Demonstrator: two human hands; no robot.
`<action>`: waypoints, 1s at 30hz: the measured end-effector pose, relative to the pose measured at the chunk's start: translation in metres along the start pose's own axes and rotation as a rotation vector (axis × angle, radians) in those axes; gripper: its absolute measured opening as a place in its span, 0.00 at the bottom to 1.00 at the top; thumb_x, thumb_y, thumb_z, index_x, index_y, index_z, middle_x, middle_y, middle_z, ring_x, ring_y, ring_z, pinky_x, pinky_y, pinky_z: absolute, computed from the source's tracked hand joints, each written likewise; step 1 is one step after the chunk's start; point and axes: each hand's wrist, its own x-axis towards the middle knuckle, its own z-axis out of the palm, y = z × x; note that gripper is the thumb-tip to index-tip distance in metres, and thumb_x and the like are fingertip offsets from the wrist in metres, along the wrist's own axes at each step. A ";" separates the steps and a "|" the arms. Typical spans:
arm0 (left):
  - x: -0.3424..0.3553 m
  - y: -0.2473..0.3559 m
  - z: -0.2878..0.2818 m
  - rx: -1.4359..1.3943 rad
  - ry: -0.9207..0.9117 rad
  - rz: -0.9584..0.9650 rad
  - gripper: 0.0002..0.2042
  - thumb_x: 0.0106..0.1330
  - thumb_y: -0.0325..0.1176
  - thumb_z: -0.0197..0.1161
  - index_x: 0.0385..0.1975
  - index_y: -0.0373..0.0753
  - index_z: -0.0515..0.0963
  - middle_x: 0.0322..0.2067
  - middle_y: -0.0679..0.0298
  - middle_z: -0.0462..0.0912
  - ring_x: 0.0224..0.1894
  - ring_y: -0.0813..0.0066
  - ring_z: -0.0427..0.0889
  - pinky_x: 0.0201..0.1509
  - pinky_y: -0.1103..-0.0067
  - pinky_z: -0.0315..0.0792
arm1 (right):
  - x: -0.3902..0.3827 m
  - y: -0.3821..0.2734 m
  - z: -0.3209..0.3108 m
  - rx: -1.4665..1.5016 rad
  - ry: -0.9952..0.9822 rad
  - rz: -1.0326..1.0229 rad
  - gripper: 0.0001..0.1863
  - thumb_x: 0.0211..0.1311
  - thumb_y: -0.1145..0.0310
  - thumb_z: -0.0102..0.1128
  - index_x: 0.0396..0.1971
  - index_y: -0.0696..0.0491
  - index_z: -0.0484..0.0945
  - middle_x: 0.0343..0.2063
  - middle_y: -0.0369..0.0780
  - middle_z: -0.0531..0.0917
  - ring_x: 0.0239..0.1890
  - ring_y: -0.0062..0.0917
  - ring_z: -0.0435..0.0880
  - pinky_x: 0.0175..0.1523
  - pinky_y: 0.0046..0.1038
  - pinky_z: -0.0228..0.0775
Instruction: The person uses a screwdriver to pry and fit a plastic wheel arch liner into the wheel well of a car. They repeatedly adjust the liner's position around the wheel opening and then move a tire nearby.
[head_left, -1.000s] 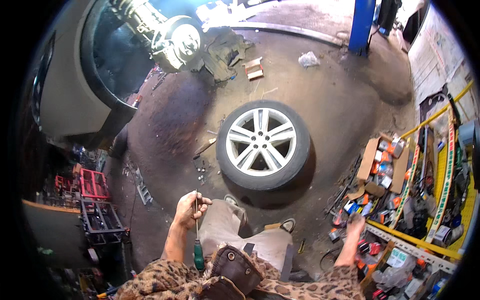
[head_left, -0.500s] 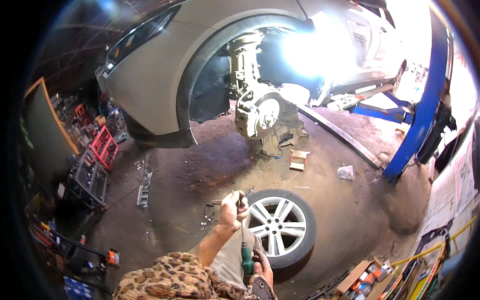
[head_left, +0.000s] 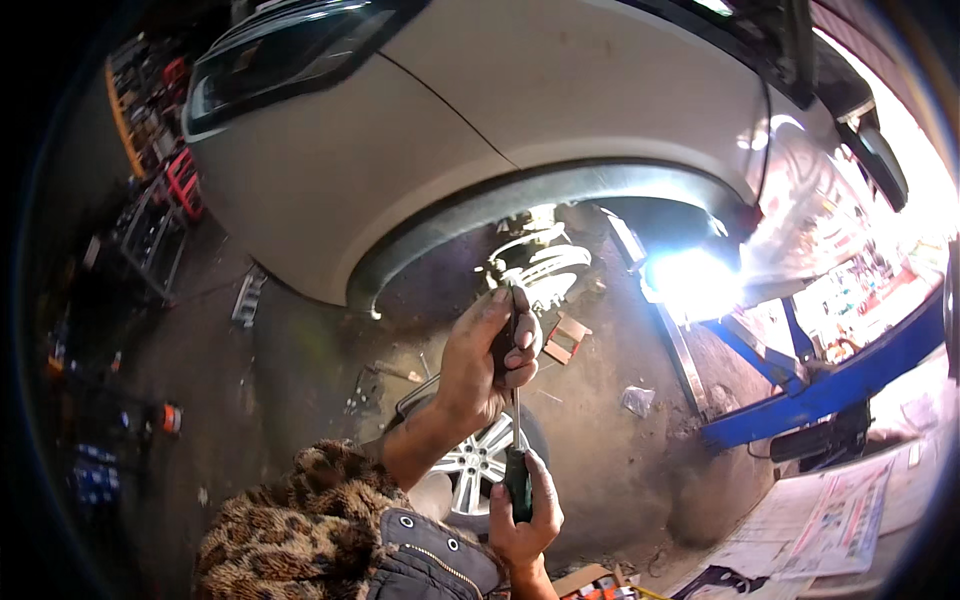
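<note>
So, my right hand (head_left: 525, 515) is wrapped shut around the dark green handle of a screwdriver (head_left: 517, 455), and my left hand (head_left: 485, 365) is pinched closed higher up around the thin metal shaft, near the tip end, with something small and dark held between the fingers (head_left: 522, 340). I honestly can't tell what that bit is. The tool stands nearly upright between both fists, out in front of me and above the loose wheel (head_left: 478, 462) on the ground.

If you're doing this kind of two-handed fiddling, I'd say keep the lower hand steady as the anchor and let the top fingers do the fine work, otherwise the shaft wobbles and slips on greasy skin. And mine's pretty grimy.

Textures: rubbery-looking handle, bright slim steel shaft, fuzzy leopard-print sleeve (head_left: 290, 525) over a quilted dark vest (head_left: 430, 565). The wheel is a silver spoked alloy in a black tyre. Beyond it, the car body (head_left: 520, 110) is smooth pale paint, with a dark wheel arch (head_left: 540, 200) and the bare brake disc and hub (head_left: 535, 265) glinting inside. The concrete floor (head_left: 300, 360) is oil-stained, and a blue lift arm (head_left: 840, 375) sits off to the right.
</note>
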 end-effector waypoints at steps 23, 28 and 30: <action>0.058 0.041 -0.018 0.312 0.343 0.323 0.12 0.74 0.40 0.51 0.41 0.38 0.78 0.35 0.63 0.80 0.37 0.74 0.77 0.36 0.76 0.70 | 0.100 -0.055 -0.003 0.071 -0.327 0.277 0.25 0.57 0.77 0.63 0.56 0.64 0.74 0.44 0.51 0.84 0.45 0.30 0.84 0.50 0.28 0.75; 0.056 0.061 -0.017 0.618 0.313 0.299 0.13 0.74 0.41 0.51 0.37 0.40 0.80 0.34 0.71 0.81 0.39 0.82 0.76 0.44 0.78 0.67 | 0.087 -0.056 0.010 -0.007 -0.239 0.210 0.24 0.55 0.75 0.65 0.53 0.65 0.76 0.44 0.53 0.83 0.44 0.37 0.85 0.51 0.32 0.75; 0.053 0.072 -0.013 0.620 0.319 0.288 0.14 0.75 0.39 0.49 0.34 0.39 0.79 0.34 0.70 0.81 0.40 0.82 0.76 0.45 0.78 0.67 | 0.084 -0.064 0.017 -0.034 -0.249 0.213 0.24 0.55 0.74 0.66 0.53 0.65 0.76 0.44 0.54 0.83 0.44 0.39 0.85 0.51 0.32 0.75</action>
